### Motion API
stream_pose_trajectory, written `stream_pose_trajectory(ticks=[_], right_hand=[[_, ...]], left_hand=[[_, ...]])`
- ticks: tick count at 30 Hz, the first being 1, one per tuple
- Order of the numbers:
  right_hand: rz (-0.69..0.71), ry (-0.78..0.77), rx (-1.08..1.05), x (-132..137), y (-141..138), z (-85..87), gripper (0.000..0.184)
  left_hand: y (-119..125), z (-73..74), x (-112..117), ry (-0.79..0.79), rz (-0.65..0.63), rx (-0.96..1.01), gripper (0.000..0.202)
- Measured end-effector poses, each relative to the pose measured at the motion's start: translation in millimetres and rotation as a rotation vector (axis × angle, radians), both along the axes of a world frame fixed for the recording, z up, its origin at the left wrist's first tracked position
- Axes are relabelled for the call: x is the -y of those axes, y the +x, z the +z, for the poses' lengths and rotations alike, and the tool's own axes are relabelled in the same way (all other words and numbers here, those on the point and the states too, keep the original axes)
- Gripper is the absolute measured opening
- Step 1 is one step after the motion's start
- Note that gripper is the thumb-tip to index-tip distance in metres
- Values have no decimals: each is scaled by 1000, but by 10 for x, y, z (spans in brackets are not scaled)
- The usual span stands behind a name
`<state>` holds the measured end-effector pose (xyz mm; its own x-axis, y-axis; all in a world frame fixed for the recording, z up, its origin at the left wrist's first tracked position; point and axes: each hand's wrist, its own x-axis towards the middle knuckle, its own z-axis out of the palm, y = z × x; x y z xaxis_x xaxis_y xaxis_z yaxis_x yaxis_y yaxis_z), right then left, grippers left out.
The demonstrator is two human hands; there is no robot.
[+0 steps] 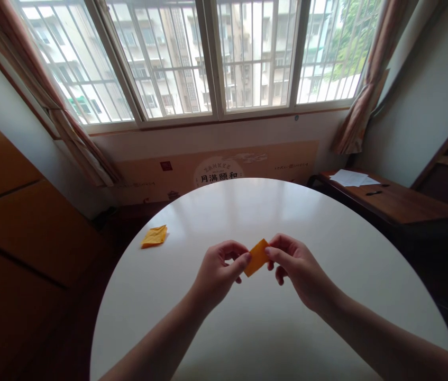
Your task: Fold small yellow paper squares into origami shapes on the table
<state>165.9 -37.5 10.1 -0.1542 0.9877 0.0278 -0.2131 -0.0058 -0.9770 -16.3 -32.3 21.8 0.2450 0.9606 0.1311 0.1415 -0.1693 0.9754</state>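
A small folded orange paper [257,257] is held above the round white table [271,211], near its middle. My left hand [219,271] pinches its left edge between thumb and fingers. My right hand [295,267] pinches its right edge the same way. Both hands are closed on the paper, slightly above the tabletop. A second folded orange paper [154,236] lies flat near the table's left edge, well away from both hands.
A dark wooden side table [398,203] with white sheets [353,178] and a dark pen [373,193] stands at the right. Barred windows [216,58] and curtains [366,79] fill the back wall. Wooden panels [17,233] stand at the left.
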Motion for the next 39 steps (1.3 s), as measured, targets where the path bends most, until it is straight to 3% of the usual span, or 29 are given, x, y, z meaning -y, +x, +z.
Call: stream_pose_trajectory(ticks=[6, 12, 22, 39], right_hand=[[88, 159, 45, -30, -1, -63, 20], [61, 311, 104, 7, 4, -74, 18], [107, 276, 47, 26, -7, -72, 18], [64, 263, 164, 51, -47, -102, 20]], left_hand=[[-31, 39, 34, 218, 69, -94, 14], [-34, 97, 81, 364, 26, -196, 6], [-38, 107, 70, 234, 23, -42, 20], [-20, 62, 37, 160, -4, -11, 17]])
